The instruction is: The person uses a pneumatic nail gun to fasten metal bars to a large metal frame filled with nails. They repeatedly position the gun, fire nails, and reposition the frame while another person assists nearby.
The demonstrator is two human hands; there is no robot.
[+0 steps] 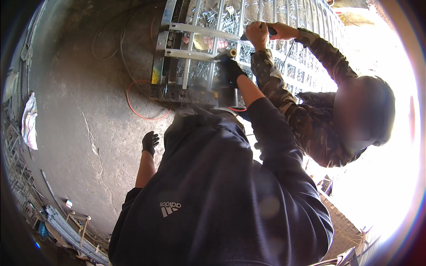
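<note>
My right hand (pixel 230 72), in a black glove, is closed around a drill-like power tool (pixel 226 55) with a round tan end. The tool lies over the end of a pale metal strip (pixel 188 54) on a grid of metal bars (pixel 185 73). Its tip is hard to make out. My left hand (pixel 150 142), also black-gloved, hangs low at my side over the floor, holding nothing, its fingers loosely apart. A second pale strip (pixel 208 32) crosses the bars farther away and runs toward a co-worker's hands (pixel 258 35), which grip a dark tool (pixel 270 31).
The co-worker (pixel 310 119), in a camouflage sleeve, leans in close on my right. A dark steel edge (pixel 160 53) bounds the bench. Many small metal pieces (pixel 211 17) lie beneath the bars. An orange hose (pixel 129 98) loops on the concrete floor (pixel 80 115); metal stock (pixel 71 228) lies lower left.
</note>
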